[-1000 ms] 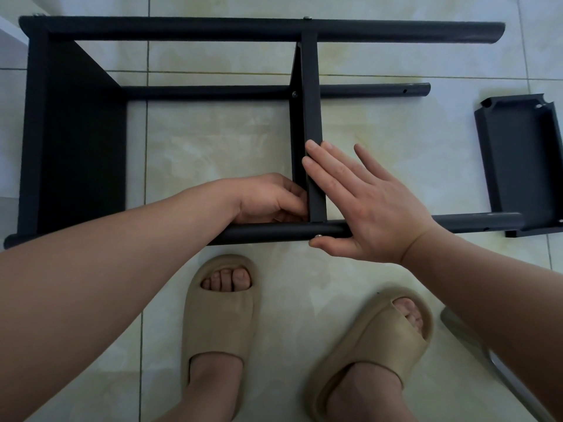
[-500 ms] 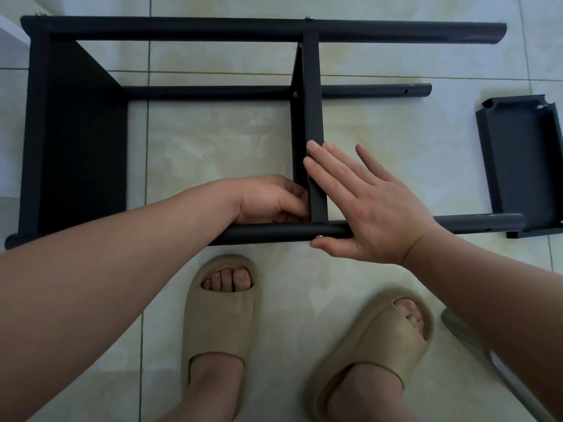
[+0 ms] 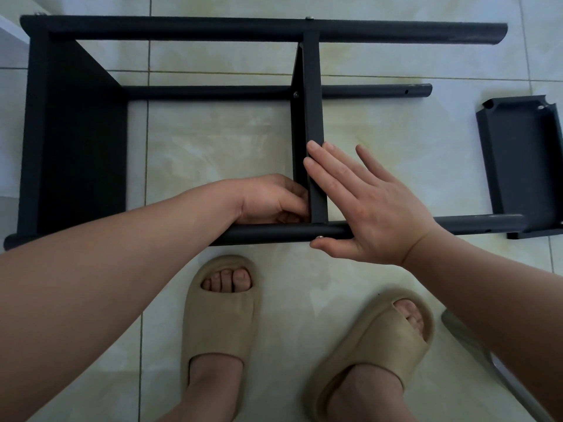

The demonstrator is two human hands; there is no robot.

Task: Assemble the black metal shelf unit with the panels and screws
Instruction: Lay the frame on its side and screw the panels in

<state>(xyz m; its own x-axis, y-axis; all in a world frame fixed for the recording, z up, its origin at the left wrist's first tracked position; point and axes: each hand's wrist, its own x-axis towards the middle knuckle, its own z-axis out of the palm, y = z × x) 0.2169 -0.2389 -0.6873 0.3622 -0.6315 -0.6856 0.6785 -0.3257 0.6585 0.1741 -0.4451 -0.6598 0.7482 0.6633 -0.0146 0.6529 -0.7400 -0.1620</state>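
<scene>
Frame (image 3: pixel 243 28) lies on the floor, middle panel (image 3: pixel 312 117) in, last panel (image 3: pixel 521 166) loose at the right. Right hand (image 3: pixel 374 214) presses the middle panel, fingers straight. Left hand (image 3: pixel 271 199) is curled at the joint, can't tell on what.

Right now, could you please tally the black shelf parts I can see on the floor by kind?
Poles: 3 (far pole, middle pole, near pole)
Panels: 3 (left panel, centre panel, loose panel)
Total: 6
</scene>
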